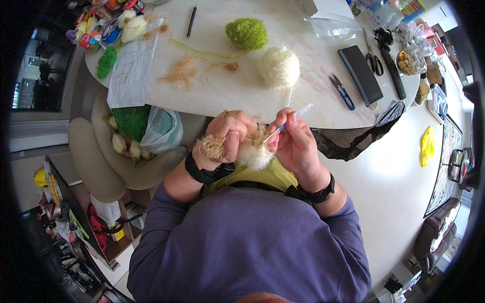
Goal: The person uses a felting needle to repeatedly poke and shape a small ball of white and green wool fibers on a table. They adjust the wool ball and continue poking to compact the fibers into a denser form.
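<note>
My left hand [232, 130] is closed around a fuzzy crocheted piece [255, 156], white below with tan yarn at its upper part. A bunch of loose tan yarn [213, 147] sticks out on the wrist side of that hand. Between the thumb and fingers of my right hand [293, 138] is a crochet hook [304, 110] with a blue and clear handle. The hook's metal shaft reaches to the tan part of the piece; its tip is hidden in the fuzz. Beyond the hands, a white yarn ball [281, 69] rests on the table with a strand trailing towards me.
On the marble-look table [314, 72] are a green yarn ball [247, 34], tan yarn scraps [182, 72], a pen [192, 22], a gridded sheet [132, 77], thread snips [343, 92], scissors [374, 62] and a dark flat case [360, 75]. A chair [96, 159] at left holds green yarn work [132, 121].
</note>
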Demonstrator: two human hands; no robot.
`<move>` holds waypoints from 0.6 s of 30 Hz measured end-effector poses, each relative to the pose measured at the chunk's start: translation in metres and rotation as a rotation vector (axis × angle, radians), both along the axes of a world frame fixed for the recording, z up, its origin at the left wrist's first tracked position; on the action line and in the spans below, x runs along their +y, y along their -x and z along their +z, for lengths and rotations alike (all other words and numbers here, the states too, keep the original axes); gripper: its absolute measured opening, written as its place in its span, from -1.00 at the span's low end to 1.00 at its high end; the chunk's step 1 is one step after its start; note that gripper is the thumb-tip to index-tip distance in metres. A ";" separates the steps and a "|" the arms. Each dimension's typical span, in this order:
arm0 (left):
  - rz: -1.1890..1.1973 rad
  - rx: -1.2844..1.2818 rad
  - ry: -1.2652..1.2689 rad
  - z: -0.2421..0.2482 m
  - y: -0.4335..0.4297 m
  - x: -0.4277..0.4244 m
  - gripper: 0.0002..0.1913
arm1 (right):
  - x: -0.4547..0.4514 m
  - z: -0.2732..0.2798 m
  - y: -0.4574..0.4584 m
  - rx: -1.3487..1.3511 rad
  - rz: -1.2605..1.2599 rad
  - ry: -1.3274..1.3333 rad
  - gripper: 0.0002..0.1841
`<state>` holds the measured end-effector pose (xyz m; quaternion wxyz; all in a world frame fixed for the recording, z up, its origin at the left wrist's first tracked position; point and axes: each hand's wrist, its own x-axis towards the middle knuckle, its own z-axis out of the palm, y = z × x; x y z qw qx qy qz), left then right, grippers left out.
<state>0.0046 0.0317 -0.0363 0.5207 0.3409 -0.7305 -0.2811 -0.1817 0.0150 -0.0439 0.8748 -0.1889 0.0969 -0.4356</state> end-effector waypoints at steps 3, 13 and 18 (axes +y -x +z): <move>0.027 0.001 -0.035 -0.001 0.002 -0.001 -0.77 | -0.001 -0.001 0.000 0.020 0.028 0.021 -0.71; -0.132 0.211 -0.384 -0.005 0.011 -0.008 -0.73 | -0.009 -0.001 0.009 0.704 -0.665 1.061 -0.74; -0.274 0.256 -0.444 0.001 0.015 -0.010 -0.67 | -0.023 -0.001 0.017 0.727 -0.792 1.475 -0.73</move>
